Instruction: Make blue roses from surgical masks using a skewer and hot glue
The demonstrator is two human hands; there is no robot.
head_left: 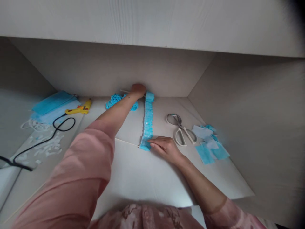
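A gathered, ruffled strip of light blue fabric (148, 117) lies lengthwise across the white surface, running from near the back wall towards me. At its near end my right hand (166, 148) is closed, with thumb and forefinger on the strip's edge. My left hand (138, 89) reaches to the far end and is closed beside it, its fingers mostly hidden. A thin white cord (124, 91) sticks out to the left of that hand. Another length of pale cord (126, 142) trails left from the strip's near end.
Left: blue face masks (54, 103), a yellow glue gun (79, 108) with black cable, and white scraps (49, 144). Coiled blue cord (114, 101) lies behind my left forearm. Right: scissors (181, 127) and blue and white fabric pieces (211, 148). Walls and an overhead panel (152, 22) enclose the space.
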